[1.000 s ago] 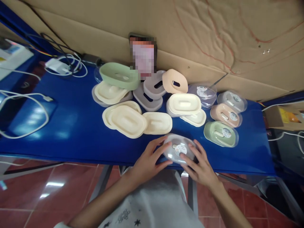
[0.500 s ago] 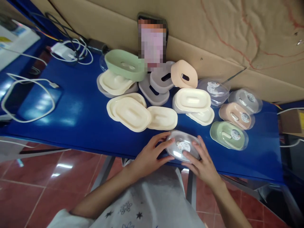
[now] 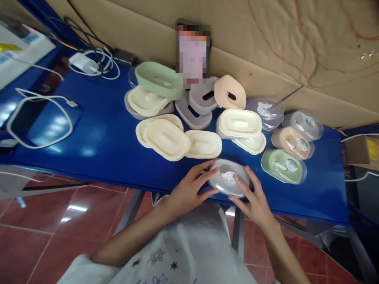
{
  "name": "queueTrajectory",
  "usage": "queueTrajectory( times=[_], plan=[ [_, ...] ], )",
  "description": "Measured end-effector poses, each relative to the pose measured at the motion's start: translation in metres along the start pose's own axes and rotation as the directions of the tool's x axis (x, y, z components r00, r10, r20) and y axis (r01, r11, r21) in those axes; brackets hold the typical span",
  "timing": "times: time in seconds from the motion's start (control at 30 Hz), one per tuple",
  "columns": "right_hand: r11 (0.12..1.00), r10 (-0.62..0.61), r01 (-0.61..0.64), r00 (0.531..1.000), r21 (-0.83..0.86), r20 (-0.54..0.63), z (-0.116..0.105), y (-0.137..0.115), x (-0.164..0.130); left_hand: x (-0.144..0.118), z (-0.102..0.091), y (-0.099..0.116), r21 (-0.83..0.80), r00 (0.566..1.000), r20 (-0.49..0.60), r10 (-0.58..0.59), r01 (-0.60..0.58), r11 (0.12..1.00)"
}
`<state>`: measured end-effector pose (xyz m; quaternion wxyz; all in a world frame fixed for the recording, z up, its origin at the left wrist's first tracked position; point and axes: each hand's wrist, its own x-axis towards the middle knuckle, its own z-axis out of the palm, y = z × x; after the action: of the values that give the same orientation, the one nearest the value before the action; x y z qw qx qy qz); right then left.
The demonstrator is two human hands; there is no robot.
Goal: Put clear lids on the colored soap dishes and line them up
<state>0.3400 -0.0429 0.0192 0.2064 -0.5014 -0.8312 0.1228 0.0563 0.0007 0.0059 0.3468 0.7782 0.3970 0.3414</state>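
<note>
At the front edge of the table lies a grey oval box with a clear plastic cover [image 3: 226, 167], a round white sticker on top. My left hand [image 3: 189, 191] grips its left end with thumb and fingers. On its right side, my right hand [image 3: 256, 201] holds it, the fingers spread over the cover and the side. Just behind the box are several cream oval trays [image 3: 204, 144], some overlapping. A green covered box [image 3: 282, 167] stands to the right, with a peach one [image 3: 291, 142] and a grey one [image 3: 303, 124] behind it.
Farther back sit a green oval tub [image 3: 160, 83], grey slotted shells [image 3: 194, 112], a peach slotted shell [image 3: 229, 92] and clear covers [image 3: 265, 114]. A blurred-out screen [image 3: 192, 51] leans on the cardboard wall. White cables [image 3: 69, 126] lie on the left of the blue table [image 3: 97, 157].
Both hands stay on the grey covered box. The right fingers have shifted slightly on the cover, and the box looks a little more level. The camera view has moved slightly.
</note>
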Motion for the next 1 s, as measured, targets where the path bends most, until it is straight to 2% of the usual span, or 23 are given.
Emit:
queueTrajectory(
  times=[0.2, 0.47, 0.6, 0.67, 0.7, 0.77, 0.87, 0.9, 0.93, 1.0],
  plan=[
    [0.997, 0.022, -0.026, 0.999, 0.074, 0.046, -0.004, 0.007, 0.004, 0.002, 0.001, 0.002, 0.013, 1.000, -0.010, -0.010, 0.010, 1.000],
    [0.989, 0.061, -0.062, 0.998, 0.135, 0.016, -0.002, 0.009, 0.007, 0.002, 0.003, 0.001, 0.043, 1.000, 0.018, -0.019, 0.018, 0.999],
    [0.999, 0.000, 0.000, 1.000, 0.033, 0.006, -0.002, 0.003, 0.004, 0.001, 0.001, 0.006, 0.087, 1.000, 0.015, 0.010, -0.011, 0.996],
    [0.998, -0.045, 0.043, 0.998, -0.056, -0.048, -0.015, 0.004, 0.003, -0.003, -0.008, 0.011, 0.152, 0.998, -0.007, 0.068, -0.066, 0.986],
    [0.992, -0.056, 0.044, 0.992, -0.115, -0.110, -0.027, 0.008, 0.002, -0.005, -0.015, 0.012, 0.201, 0.994, -0.038, 0.102, -0.092, 0.975],
    [0.969, -0.048, -0.026, 0.956, -0.245, -0.291, -0.057, 0.028, 0.005, -0.009, -0.033, 0.011, 0.333, 0.977, -0.157, 0.146, -0.087, 0.939],
    [0.900, -0.031, -0.208, 0.846, -0.383, -0.532, -0.107, 0.090, 0.014, -0.015, -0.063, -0.005, 0.520, 0.938, -0.332, 0.102, 0.091, 0.849],
    [0.879, -0.057, -0.228, 0.821, -0.418, -0.568, -0.120, 0.117, 0.018, -0.017, -0.072, -0.013, 0.565, 0.933, -0.352, 0.073, 0.149, 0.812],
    [0.867, -0.047, -0.254, 0.815, -0.429, -0.577, -0.130, 0.144, 0.022, -0.018, -0.079, -0.020, 0.599, 0.937, -0.346, 0.046, 0.183, 0.779],
    [0.866, 0.052, -0.312, 0.833, -0.390, -0.551, -0.140, 0.195, 0.029, -0.022, -0.086, -0.033, 0.637, 0.962, -0.273, 0.016, 0.168, 0.753]
  ],
)
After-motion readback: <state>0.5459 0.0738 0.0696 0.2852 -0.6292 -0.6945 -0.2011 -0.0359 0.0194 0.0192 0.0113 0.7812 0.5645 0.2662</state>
